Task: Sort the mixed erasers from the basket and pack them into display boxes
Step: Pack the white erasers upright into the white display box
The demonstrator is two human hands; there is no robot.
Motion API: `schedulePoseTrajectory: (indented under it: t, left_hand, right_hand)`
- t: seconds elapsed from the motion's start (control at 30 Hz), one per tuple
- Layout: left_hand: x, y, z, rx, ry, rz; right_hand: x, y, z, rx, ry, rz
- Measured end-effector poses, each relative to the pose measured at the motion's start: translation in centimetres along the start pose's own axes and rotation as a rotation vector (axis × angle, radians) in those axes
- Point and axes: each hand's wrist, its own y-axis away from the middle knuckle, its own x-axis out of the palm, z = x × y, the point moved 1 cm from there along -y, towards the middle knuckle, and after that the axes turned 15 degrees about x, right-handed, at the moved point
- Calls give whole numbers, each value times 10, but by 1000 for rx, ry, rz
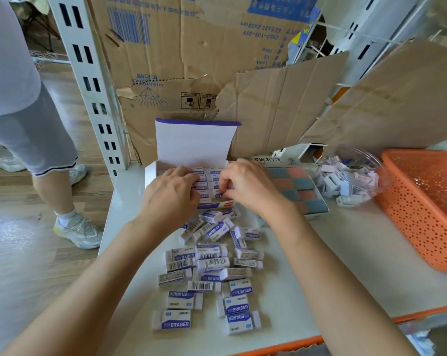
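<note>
Both hands reached into the white cardboard display box (150,173), its flat lid upright on the far side. The right hand (245,186) pinched a paper-sleeved eraser (221,195) among the packed rows (209,173). The left hand (171,194) lay bent-fingered on them, and I could not tell whether it gripped anything. Loose rectangular erasers (209,265) littered the near table (345,253). A perforated orange plastic basket (422,201) stood at the right.
</note>
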Motion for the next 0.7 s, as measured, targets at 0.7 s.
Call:
schedulePoseTrajectory:
  t: [0.7]
  left_hand:
    - [-19, 58, -67, 691, 402, 253]
  right_hand:
    - [13, 114, -46, 149, -384, -243]
